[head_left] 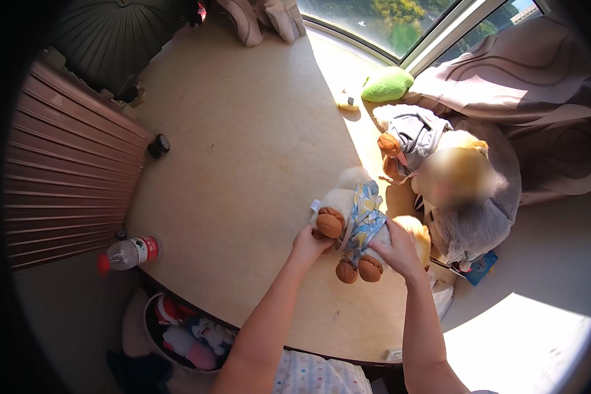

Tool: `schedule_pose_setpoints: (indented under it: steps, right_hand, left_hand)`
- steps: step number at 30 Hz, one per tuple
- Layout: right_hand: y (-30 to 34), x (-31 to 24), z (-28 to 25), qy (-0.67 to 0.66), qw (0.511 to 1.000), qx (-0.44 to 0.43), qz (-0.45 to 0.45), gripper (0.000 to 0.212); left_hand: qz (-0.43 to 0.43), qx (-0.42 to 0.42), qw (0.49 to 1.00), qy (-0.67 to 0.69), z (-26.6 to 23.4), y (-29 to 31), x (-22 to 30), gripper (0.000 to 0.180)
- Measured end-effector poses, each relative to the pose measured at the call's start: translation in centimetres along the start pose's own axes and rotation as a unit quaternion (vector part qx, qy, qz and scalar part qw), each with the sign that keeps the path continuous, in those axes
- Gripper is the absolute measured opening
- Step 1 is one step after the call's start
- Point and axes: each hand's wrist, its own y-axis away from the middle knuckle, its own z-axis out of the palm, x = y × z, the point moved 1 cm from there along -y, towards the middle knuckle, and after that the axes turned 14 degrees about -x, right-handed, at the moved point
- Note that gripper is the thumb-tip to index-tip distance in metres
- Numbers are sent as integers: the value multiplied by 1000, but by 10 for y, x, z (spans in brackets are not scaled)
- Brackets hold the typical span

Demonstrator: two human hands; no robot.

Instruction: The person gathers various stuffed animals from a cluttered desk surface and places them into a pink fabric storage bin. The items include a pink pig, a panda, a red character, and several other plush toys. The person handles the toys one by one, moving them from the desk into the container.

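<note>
A cream plush toy (337, 198) in a blue and yellow patterned shirt lies on its side just over the beige surface, its brown paws toward me. My left hand (310, 246) is closed round its lower end, beside a brown foot. With my right hand (397, 249) I grip it near its yellowish head, which is partly hidden behind that hand. Some fingers of both hands are out of sight under the toy. To the right, a second plush toy (419, 131) in a grey hooded top leans against a large grey plush (486, 226); a blurred patch covers part of them.
A green plush (387, 85) and a small yellowish item (347, 100) sit by the window. Ridged brown suitcase (79, 164) and red-capped bottle (128, 254) stand left. Below the front edge is a bin (152, 315) of plush toys. A curtain (532, 85) hangs right.
</note>
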Motion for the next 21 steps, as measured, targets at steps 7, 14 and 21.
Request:
schedule_pose_setpoints:
  steps: [7,14,21]
  right_hand:
    - [-7,-9,-9,-199,961,-185,-46,85]
    - [131,-127,70,111,934,-146,-308,73]
    - [193,-270,240,165,762,-323,-536,65]
  left_hand:
    - [-4,-14,999,43,24,33,-45,31]
    - [120,-68,962,235,12,219,-114,40]
    - [285,138,876,364,-24,421,-260,57]
